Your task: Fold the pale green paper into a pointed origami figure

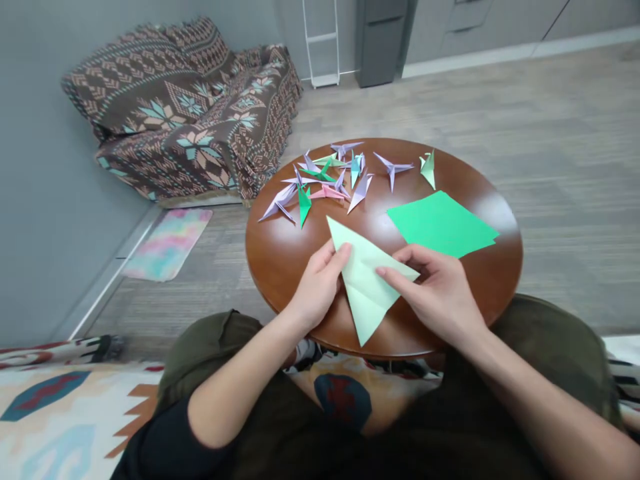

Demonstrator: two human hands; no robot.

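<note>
A pale green sheet of origami paper [367,283], creased and folded into a pointed shape, is held between my two hands above the near part of the table. My left hand [320,280] pinches its left edge, thumb on top. On the other side, my right hand [433,287] grips the right part with the thumb on the upper face and fingers curled beneath. Just beyond my right hand lie bright green paper sheets [443,223], slightly fanned. Folded paper cranes [325,173] in purple, green and pink cluster at the far left of the table.
The round brown wooden table [280,260] stands before my knees. A light green crane [429,168] sits apart near its far edge. Beyond are a sofa [200,113] under a patterned cover, a white rack [321,40] and a pastel mat [170,243] on the floor.
</note>
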